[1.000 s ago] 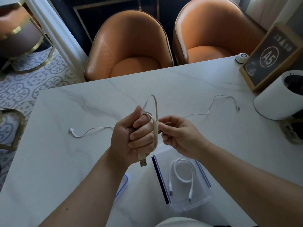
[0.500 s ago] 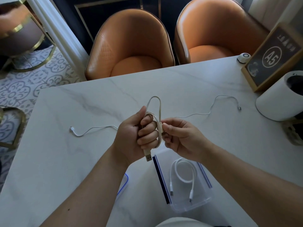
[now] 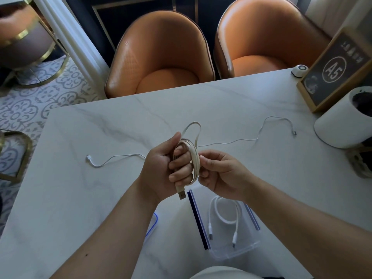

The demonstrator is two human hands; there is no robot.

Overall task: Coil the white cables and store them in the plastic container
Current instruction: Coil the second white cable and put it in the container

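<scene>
The left hand (image 3: pixel 161 168) is the grip here, fist closed around a flat cream cable (image 3: pixel 193 158) wound in loops over its fingers, USB plug (image 3: pixel 181 195) hanging below the fist. The right hand (image 3: pixel 223 174) pinches the loops just beside it. The coil's long axis runs up and down; one loose loop stands above the grip. The plastic container (image 3: pixel 241 252) sits below and slightly right of the grip (nearer the right hand), already holding a white cable (image 3: pixel 225 216). A thin white cable (image 3: pixel 241 140) lies stretched beyond on the marble bench (image 3: pixel 100 198), which has ample room.
</scene>
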